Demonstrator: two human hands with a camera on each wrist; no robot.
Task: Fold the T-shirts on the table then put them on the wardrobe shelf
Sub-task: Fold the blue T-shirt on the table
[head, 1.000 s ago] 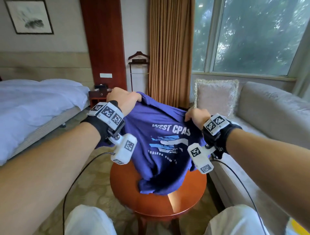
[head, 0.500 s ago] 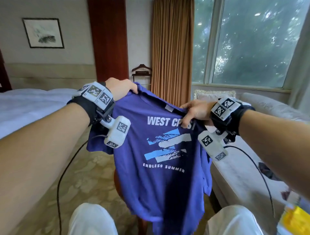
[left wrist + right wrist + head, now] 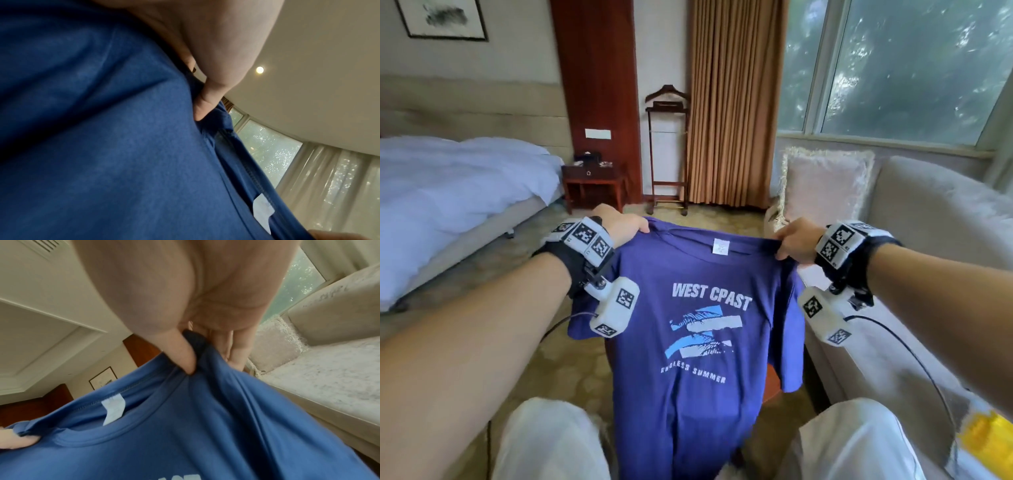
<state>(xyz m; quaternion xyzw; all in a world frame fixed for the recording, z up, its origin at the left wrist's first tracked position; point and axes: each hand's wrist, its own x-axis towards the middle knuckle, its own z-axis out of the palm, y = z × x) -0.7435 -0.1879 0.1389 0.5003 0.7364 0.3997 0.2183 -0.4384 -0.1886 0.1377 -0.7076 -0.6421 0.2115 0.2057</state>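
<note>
A blue T-shirt (image 3: 698,342) with a white "WEST CPAST" print hangs spread out in front of me, print side toward me, its white neck label (image 3: 720,246) at the top. My left hand (image 3: 625,226) pinches its left shoulder (image 3: 197,113). At the right shoulder (image 3: 197,363), my right hand (image 3: 792,241) pinches the cloth between thumb and fingers. The shirt's lower half drapes between my knees and hides most of the round wooden table (image 3: 770,383) behind it.
A bed (image 3: 448,192) with white bedding lies at the left, with a wooden nightstand (image 3: 592,185) beyond it. A grey sofa (image 3: 928,240) with a fringed cushion (image 3: 825,185) runs along the right. A wooden valet stand (image 3: 667,150) and brown curtains (image 3: 732,102) stand at the back.
Both hands have lifted the shirt off the table and moved apart, so it went from a bunched heap to hanging flat and spread. My right hand shifted outward to the shoulder.
</note>
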